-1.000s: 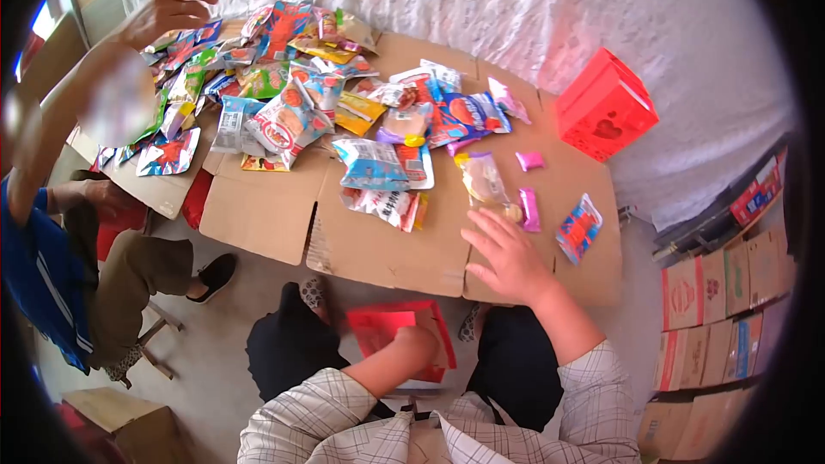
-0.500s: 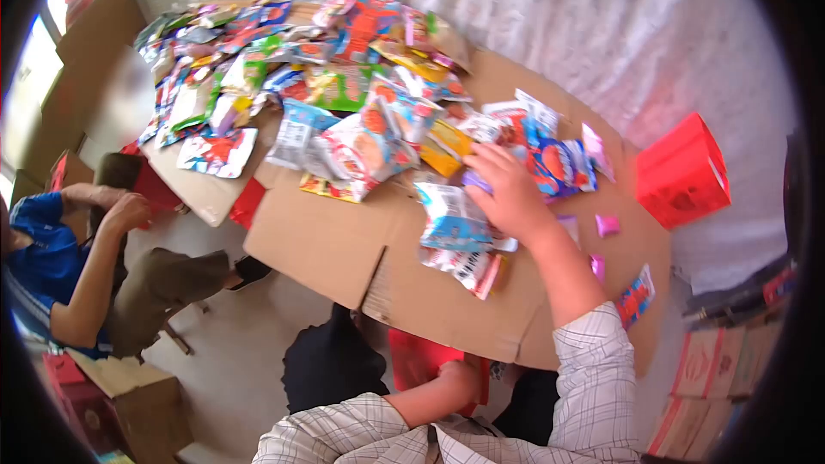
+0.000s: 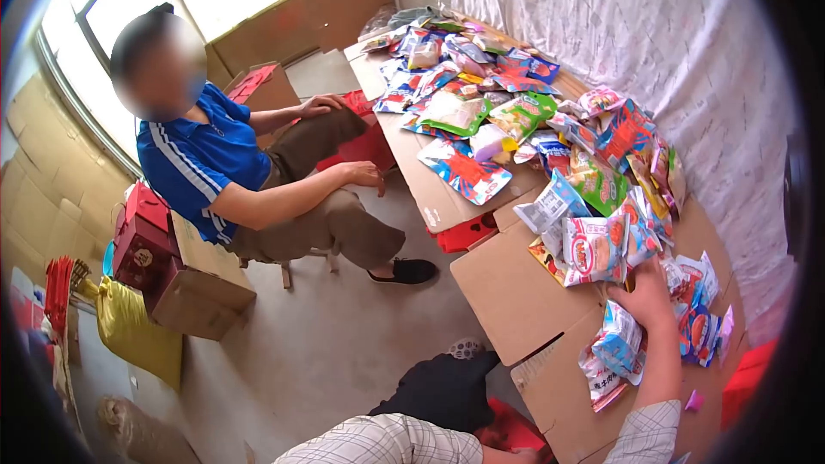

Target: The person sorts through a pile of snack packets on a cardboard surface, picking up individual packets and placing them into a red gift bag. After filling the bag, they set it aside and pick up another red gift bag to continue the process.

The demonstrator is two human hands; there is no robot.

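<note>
My right hand (image 3: 643, 294) reaches over the cardboard-topped table (image 3: 507, 288), its thumb apart from the fingers and its fingertips partly hidden at the snack pile. A white-and-red packet (image 3: 593, 249) lies just beyond it, and a blue-and-white packet (image 3: 619, 339) lies beside the wrist on the near side. Blue and red packets (image 3: 700, 331) are to the right of the hand. At the bottom edge, my left hand (image 3: 520, 454) is by a red container (image 3: 516, 425); its fingers cannot be made out.
Many snack packets (image 3: 455, 112) cover the table's far part. A seated person in a blue shirt (image 3: 193, 150) rests both hands on their legs. Boxes (image 3: 206, 296) and a yellow sack (image 3: 137, 326) stand at left, a red box (image 3: 748, 378) at right.
The view has swung left, bringing the seated person fully into sight. My right hand has shifted from beside the blue-and-white packet toward the white-and-red packets.
</note>
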